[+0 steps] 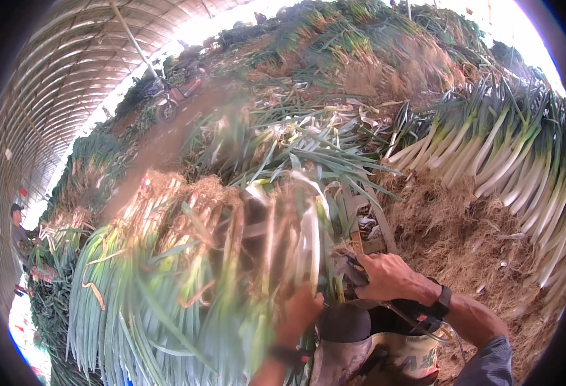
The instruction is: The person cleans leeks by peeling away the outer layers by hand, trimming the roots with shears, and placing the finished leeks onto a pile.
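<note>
My left hand (299,314) is blurred low in the middle and closes around a thick bundle of green onions (186,270). The bundle lies across my lap, with its brown roots (167,196) pointing away from me and its green leaves hanging down to the left. My right hand (392,276) is just to the right of the bundle. Its fingers are wrapped around a dark hand tool (353,269), and a thin hose or cable (424,325) runs back past my wrist. The tool's tip sits against the onion stalks.
A row of trimmed white-stalked onions (495,154) is stacked on the right above a heap of brown roots and peelings (463,238). A large onion pile (360,58) fills the back. A person (18,235) stands far left under the arched tunnel roof (57,77).
</note>
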Tool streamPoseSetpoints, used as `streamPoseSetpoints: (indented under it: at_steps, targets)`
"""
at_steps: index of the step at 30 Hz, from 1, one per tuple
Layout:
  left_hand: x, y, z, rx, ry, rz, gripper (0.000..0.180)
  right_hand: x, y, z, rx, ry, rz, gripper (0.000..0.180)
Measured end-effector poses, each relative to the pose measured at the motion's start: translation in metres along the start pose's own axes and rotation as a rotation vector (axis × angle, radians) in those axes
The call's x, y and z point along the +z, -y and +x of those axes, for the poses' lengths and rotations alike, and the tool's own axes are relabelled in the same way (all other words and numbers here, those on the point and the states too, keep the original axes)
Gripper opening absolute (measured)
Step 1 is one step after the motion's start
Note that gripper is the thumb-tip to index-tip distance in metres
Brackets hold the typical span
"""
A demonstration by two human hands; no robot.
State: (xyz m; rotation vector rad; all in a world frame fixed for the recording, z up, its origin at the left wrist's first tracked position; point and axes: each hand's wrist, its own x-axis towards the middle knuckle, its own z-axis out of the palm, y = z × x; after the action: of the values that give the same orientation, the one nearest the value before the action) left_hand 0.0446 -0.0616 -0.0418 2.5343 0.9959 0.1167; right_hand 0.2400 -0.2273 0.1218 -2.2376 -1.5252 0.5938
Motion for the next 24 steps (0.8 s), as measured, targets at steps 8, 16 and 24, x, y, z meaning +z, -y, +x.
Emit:
streamPoseSetpoints:
  at_steps: [8,16,24]
  targets:
    - [-0.017,-0.024,-0.023,-0.086,0.11,-0.113,0.038,0.004,-0.009,0.043,0.038,0.009,0.013,0.046]
    - [-0.002,-0.016,-0.022,0.083,0.342,-0.305,0.055,-0.01,0.014,0.032,0.089,0.03,0.007,0.062]
    - [0.008,0.031,-0.043,0.141,-0.191,0.04,0.044,0.008,0.03,0.02,-0.042,0.24,-0.071,0.064]
